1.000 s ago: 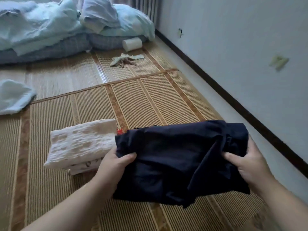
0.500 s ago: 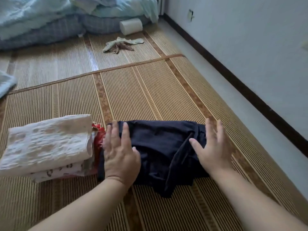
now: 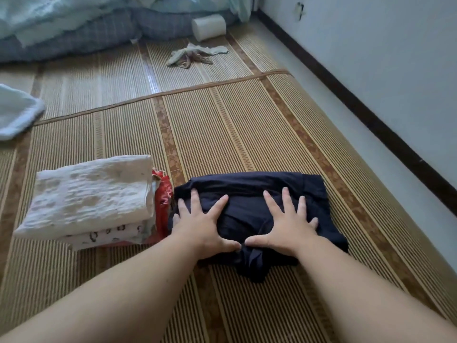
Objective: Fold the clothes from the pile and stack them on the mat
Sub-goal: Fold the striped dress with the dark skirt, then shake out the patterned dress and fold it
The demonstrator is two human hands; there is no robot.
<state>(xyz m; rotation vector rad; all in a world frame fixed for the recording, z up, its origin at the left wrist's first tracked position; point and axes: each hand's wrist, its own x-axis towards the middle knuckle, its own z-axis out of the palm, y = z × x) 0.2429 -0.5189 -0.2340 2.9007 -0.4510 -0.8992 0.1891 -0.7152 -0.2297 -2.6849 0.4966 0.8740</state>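
A folded navy garment [image 3: 249, 191] lies on the woven mat [image 3: 222, 134] in front of me. My left hand [image 3: 201, 224] rests flat on its left half, fingers spread. My right hand [image 3: 284, 226] lies flat on its right half, fingers spread too. Neither hand grips the cloth; a loose navy corner sticks out toward me below my thumbs. Just left of the garment stands a stack of folded clothes [image 3: 91, 196]: a white textured piece on top, a white printed one under it and a red one showing at the right edge.
A crumpled pale cloth [image 3: 195, 55] lies further back on the mat, behind it a white roll [image 3: 209, 27]. Light blue bedding [image 3: 69, 23] is heaped at the back left, a pale blue cloth [image 3: 17, 111] lies at the left edge. The wall with a dark skirting board [image 3: 366, 115] runs along the right.
A second ago both hands held the navy garment in the air. It was then laid on the mat beside the stack, and my hands have moved closer together, pressing flat on it.
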